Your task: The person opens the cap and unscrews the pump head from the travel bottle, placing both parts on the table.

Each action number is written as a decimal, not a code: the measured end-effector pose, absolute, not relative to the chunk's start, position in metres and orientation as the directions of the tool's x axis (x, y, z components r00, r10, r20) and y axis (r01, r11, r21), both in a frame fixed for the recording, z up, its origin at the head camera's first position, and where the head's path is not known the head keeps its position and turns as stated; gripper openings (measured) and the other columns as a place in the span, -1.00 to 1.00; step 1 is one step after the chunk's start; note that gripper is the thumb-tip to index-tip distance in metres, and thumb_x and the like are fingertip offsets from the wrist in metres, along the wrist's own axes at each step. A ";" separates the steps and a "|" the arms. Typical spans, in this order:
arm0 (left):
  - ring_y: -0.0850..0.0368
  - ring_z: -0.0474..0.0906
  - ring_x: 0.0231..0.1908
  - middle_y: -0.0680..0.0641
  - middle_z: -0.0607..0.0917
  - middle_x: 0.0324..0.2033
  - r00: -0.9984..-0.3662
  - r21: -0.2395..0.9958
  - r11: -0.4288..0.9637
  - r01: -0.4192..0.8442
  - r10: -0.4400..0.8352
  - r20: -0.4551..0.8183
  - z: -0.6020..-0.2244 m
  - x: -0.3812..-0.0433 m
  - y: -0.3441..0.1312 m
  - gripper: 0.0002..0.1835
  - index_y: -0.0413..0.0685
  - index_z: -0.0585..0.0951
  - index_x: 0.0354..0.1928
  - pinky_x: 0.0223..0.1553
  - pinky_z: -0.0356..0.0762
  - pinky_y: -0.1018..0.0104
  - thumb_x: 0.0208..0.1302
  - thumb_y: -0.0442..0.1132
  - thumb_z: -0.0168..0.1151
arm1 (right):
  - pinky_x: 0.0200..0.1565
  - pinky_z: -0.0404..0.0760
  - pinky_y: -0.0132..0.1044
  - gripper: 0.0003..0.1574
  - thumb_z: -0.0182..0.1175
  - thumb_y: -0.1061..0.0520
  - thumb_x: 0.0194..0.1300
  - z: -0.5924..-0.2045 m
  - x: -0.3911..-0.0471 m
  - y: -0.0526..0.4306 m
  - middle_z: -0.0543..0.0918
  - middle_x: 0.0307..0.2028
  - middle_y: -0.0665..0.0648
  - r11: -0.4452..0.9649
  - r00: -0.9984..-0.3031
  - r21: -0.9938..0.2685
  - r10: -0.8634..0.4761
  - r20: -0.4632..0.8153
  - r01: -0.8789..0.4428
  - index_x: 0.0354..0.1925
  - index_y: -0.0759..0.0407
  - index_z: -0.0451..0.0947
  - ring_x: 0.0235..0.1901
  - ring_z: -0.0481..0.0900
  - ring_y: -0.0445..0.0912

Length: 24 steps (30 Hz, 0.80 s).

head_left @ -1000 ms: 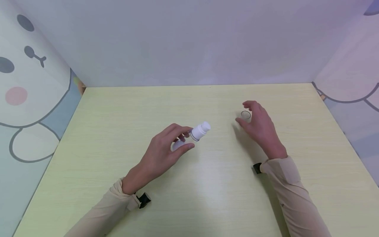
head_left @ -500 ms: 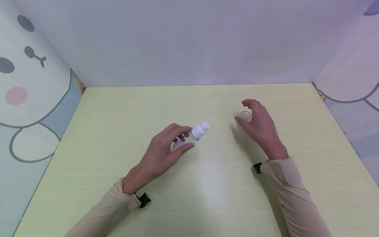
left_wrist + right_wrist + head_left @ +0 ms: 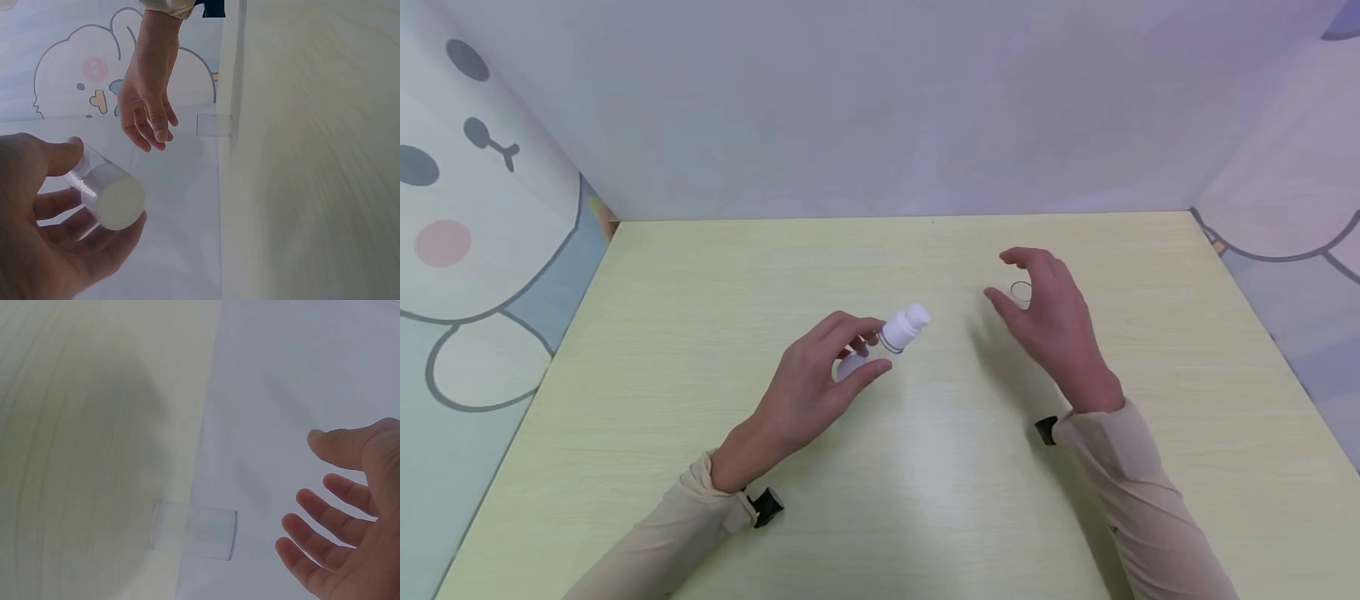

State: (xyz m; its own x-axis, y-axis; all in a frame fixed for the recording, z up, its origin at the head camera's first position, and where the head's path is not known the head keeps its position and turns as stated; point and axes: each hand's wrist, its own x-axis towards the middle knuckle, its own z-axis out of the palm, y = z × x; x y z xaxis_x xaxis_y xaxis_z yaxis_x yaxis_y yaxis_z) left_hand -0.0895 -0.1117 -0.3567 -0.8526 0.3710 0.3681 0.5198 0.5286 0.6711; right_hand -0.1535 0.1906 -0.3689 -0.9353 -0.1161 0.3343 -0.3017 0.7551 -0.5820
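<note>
My left hand [image 3: 801,379] holds a small pump bottle [image 3: 904,330] between thumb and fingers, tilted above the table, its white top pointing up and to the right. The bottle's round base [image 3: 121,203] faces the camera in the left wrist view. A clear cylindrical cap [image 3: 211,532] stands on the table to the right; in the head view its dark rim shows just behind my right hand [image 3: 1052,325]. That hand hovers higher than the cap, apart from it, with thumb and fingers spread and nothing between them.
The pale wooden table [image 3: 700,275] meets a plain white back wall [image 3: 880,108]. Side panels with cartoon animals [image 3: 482,192] flank it left and right. Black wrist straps [image 3: 767,507] show at both cuffs.
My right hand has shifted a little to the left and away from my body, while the cap stays in place. The left hand and its bottle have barely moved.
</note>
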 end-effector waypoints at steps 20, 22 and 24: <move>0.21 0.65 -0.10 0.01 0.69 -0.09 -0.873 0.701 0.525 0.483 0.348 0.341 -0.358 -0.091 -0.113 -0.56 -0.01 0.63 0.18 -0.15 0.75 0.28 0.28 -0.22 0.51 | 0.20 0.61 0.00 -0.39 0.45 0.27 0.28 -0.355 -0.144 0.171 0.63 0.19 0.14 0.647 -0.912 -0.652 -0.191 0.363 -0.395 0.25 0.24 0.48 0.18 0.58 0.09; 0.20 0.65 -0.10 0.00 0.69 -0.09 -0.873 0.702 0.523 0.483 0.348 0.341 -0.358 -0.092 -0.113 -0.57 -0.01 0.63 0.17 -0.14 0.75 0.27 0.28 -0.22 0.50 | 0.21 0.62 -0.02 -0.38 0.45 0.26 0.28 -0.353 -0.142 0.170 0.62 0.20 0.11 0.638 -0.921 -0.669 -0.192 0.340 -0.380 0.26 0.23 0.48 0.19 0.58 0.06; 0.20 0.65 -0.10 0.02 0.69 -0.09 -0.874 0.706 0.520 0.481 0.347 0.340 -0.359 -0.092 -0.112 -0.57 -0.01 0.63 0.17 -0.14 0.75 0.27 0.28 -0.23 0.51 | 0.21 0.64 -0.04 -0.37 0.47 0.24 0.28 -0.351 -0.140 0.168 0.62 0.21 0.10 0.633 -0.927 -0.681 -0.192 0.323 -0.368 0.26 0.21 0.48 0.19 0.59 0.03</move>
State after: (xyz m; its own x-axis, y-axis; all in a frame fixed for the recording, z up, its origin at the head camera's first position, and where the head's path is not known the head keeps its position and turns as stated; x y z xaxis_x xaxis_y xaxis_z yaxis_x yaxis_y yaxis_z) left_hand -0.0920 -0.1125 -0.3588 -0.8742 0.3471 0.3395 0.4807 0.5201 0.7060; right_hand -0.1402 0.1682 -0.3515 -0.9268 -0.1917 0.3230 -0.3683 0.6329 -0.6811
